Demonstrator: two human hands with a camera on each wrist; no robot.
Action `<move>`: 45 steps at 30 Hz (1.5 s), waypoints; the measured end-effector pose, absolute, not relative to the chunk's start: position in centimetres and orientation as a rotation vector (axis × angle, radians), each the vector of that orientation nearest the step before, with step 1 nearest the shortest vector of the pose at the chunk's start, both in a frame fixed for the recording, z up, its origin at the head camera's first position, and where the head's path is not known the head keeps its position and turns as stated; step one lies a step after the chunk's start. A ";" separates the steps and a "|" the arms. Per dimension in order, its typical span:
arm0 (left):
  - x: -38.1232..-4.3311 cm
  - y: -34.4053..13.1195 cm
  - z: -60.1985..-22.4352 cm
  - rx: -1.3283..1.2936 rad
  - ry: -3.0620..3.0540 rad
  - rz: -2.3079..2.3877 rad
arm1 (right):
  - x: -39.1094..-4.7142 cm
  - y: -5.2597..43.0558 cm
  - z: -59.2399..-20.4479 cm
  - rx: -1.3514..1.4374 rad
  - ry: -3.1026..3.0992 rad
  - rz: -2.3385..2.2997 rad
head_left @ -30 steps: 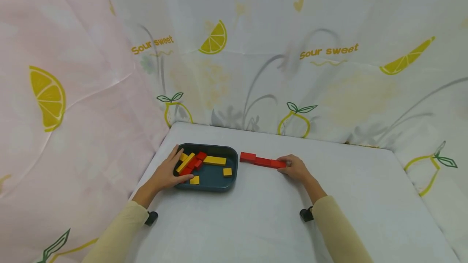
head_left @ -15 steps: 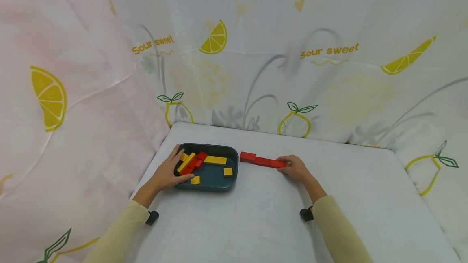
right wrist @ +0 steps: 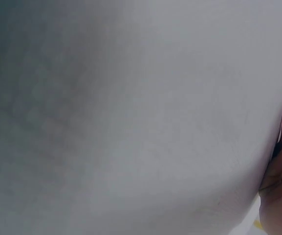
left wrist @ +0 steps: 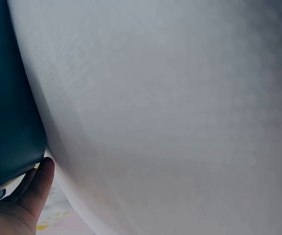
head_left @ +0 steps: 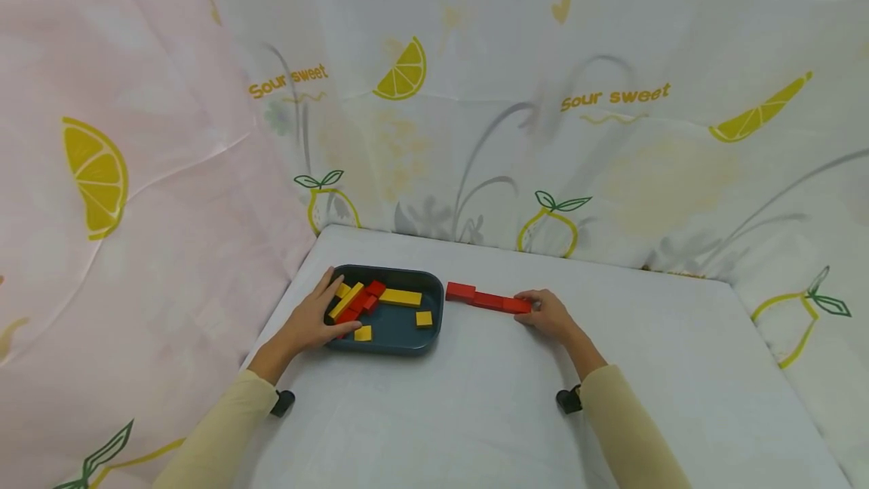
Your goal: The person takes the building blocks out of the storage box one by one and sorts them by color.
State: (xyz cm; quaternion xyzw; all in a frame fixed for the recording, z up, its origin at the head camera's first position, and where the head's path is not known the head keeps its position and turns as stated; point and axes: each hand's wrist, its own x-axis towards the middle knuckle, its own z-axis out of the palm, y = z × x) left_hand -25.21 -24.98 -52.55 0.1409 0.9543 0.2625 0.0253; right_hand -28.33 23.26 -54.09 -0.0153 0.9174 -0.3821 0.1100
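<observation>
In the head view my left hand (head_left: 312,321) holds the left end of a dark blue-green tray (head_left: 400,347), thumb stretched over its near corner and fingers along the far side. Inside the tray lie red and yellow blocks, including a long yellow block (head_left: 400,297) and a yellow square block (head_left: 424,319). To the right, my right hand (head_left: 551,315) pinches the end red block (head_left: 517,305) between thumb and fingers. That block closes a row with a middle red block (head_left: 489,300) and a left red block (head_left: 461,292). The right wrist view shows only part of the hand and some red.
A white cloth-covered table (head_left: 489,413) lies beneath everything. Behind it hangs a lemon-print cloth (head_left: 468,157), with a pink cloth (head_left: 170,247) on the left side. The tray's right rim stands close to the left end of the red row.
The camera view has shifted very slightly. Both hands, the tray and the red row keep the same places.
</observation>
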 end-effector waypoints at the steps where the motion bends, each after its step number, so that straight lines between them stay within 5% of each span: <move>1: -25.2 -25.0 -52.6 0.434 2.951 0.811 | -28.4 23.2 -54.1 -0.046 2.699 -1.122; 33: -26.0 -25.3 -52.2 0.465 2.898 0.833 | -28.0 23.4 -53.7 -0.011 2.751 -1.075; 45: -25.2 -25.4 -52.6 0.444 2.921 0.791 | -26.6 23.4 -49.5 -0.455 3.121 -0.609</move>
